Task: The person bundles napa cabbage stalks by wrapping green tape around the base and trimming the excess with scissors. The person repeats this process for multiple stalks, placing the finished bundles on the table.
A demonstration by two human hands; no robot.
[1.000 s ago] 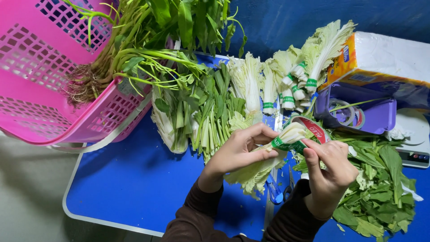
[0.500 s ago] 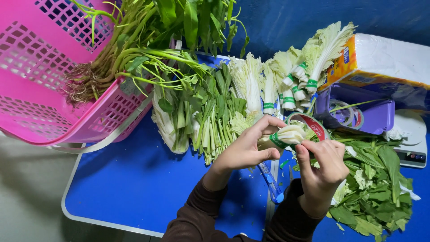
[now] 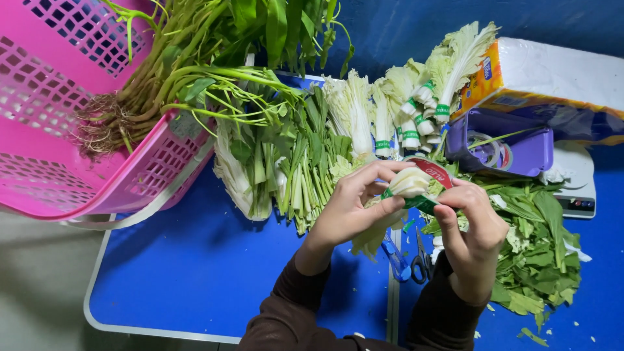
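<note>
Both hands meet above the middle of the blue folding desk, working on one small pale-stemmed leafy vegetable bunch. The left hand is curled closed around the bunch from below and the side, thumb pressed along its base, with the leaves hanging down out of the palm. The right hand pinches a strip of green tape at the white stem end between thumb and fingertips — a tight, nearly closed grip.

Just beyond the hands lies a red tape roll, and under the wrists a pair of blue-handled scissors rests on the desk. To the right is a heap of loose green leaf trimmings. Farther back, a row of already banded white-stemmed bunches lies beside unbundled long green stalks. A pink plastic basket holding rooted greens tilts at the left edge, and a purple plastic tray sits at the right.
</note>
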